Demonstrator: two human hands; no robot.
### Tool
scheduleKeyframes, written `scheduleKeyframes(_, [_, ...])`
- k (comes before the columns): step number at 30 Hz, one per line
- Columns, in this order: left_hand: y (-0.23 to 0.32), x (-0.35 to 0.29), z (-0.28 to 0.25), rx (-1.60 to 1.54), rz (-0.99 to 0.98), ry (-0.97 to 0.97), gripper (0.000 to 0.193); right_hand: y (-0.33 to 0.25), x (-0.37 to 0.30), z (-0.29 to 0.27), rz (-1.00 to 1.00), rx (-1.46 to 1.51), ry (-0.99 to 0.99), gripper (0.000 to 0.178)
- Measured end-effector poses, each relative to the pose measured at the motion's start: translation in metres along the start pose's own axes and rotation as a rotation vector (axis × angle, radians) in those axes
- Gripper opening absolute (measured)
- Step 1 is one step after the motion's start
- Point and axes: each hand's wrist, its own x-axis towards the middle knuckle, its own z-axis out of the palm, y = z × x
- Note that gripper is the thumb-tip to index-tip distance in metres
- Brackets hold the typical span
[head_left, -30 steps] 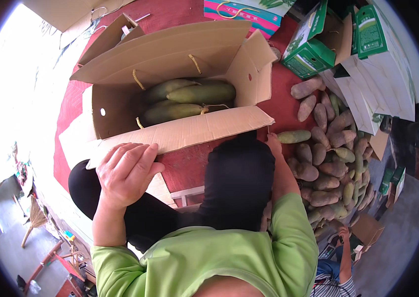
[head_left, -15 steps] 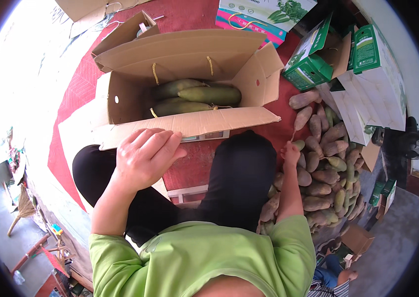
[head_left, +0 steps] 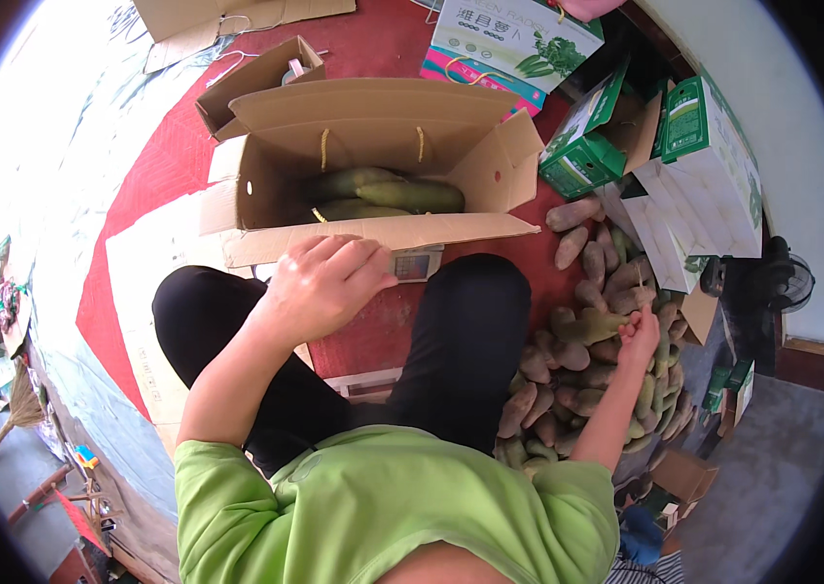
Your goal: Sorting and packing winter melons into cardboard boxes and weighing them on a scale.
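Note:
An open cardboard box (head_left: 383, 107) stands in front of me with several large green radishes (head_left: 417, 196) lying inside. My left hand (head_left: 326, 287) is closed, its curled fingers against the near flap (head_left: 461, 231) of the box. Under that flap shows part of a scale (head_left: 417, 265) with a small panel. To the right, my right hand (head_left: 638, 336) pinches the narrow end of a green radish (head_left: 584, 327) over a heap of radishes (head_left: 577, 401). The fingertips are partly hard to make out.
Green-and-white cartons (head_left: 694, 165) stand behind the heap, and a pink-and-white carton (head_left: 519, 44) lies behind the box. A smaller open box (head_left: 261, 83) sits at the far left. A black fan (head_left: 787, 282) is at the right. Another person's striped clothing (head_left: 645, 567) shows at the lower right.
My right hand has moved right and nearer to me over the heap, and a green radish now hangs at its fingers. My left hand stays at the flap. The whole view has shifted slightly.

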Motion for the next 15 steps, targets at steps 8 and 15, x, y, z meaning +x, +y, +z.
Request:
scheduleKeyframes(8, [0.002,-0.007,0.001,-0.049,0.018,-0.040,0.027,-0.148,-0.107,0.059,-0.489,-0.015,-0.321,0.025])
scheduleKeyframes(15, [0.002,-0.005,0.003,-0.074,0.045,-0.049,0.025,-0.253,-0.154,0.134,-0.559,0.228,-0.794,0.022])
